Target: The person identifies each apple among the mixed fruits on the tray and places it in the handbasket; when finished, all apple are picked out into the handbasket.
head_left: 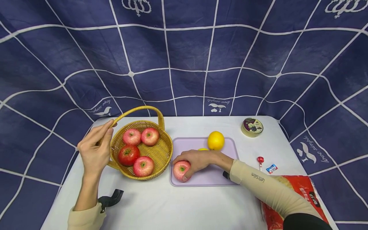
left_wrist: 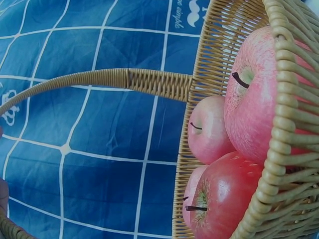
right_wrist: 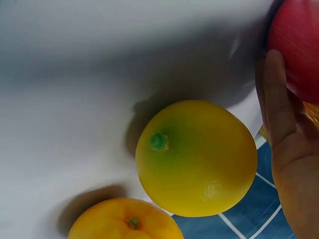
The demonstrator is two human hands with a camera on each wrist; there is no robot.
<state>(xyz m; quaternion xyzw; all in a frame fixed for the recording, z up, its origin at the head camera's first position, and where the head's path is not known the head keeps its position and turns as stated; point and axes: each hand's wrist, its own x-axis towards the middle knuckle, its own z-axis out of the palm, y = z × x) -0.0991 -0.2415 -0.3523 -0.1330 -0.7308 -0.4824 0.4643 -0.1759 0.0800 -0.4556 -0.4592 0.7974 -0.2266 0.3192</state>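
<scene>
My left hand [head_left: 96, 148] grips the arched handle [head_left: 138, 108] of a round wicker basket [head_left: 161, 156]. Inside it lie three pink-red apples [head_left: 143, 166] and a darker red apple-like fruit [head_left: 129, 155]; the left wrist view shows them close up behind the woven rim [left_wrist: 279, 124]. Over the left end of a lilac tray [head_left: 212, 179], my right hand [head_left: 198, 161] holds another apple [head_left: 181, 171], thumb on its near side and fingers over the far side. An orange [head_left: 216, 140] sits at the tray's back. Mostly hidden behind the right hand is a yellow fruit [right_wrist: 197, 159] with a green stem nub.
At the back right stands a round tin [head_left: 252, 127]. A red lollipop [head_left: 260, 159] and a small blue-and-red wrapped sweet [head_left: 271, 168] lie nearer, beside a red snack bag [head_left: 304, 191] partly under the right forearm. Blue checked cloth [head_left: 189, 83] hangs around the white table [head_left: 161, 204].
</scene>
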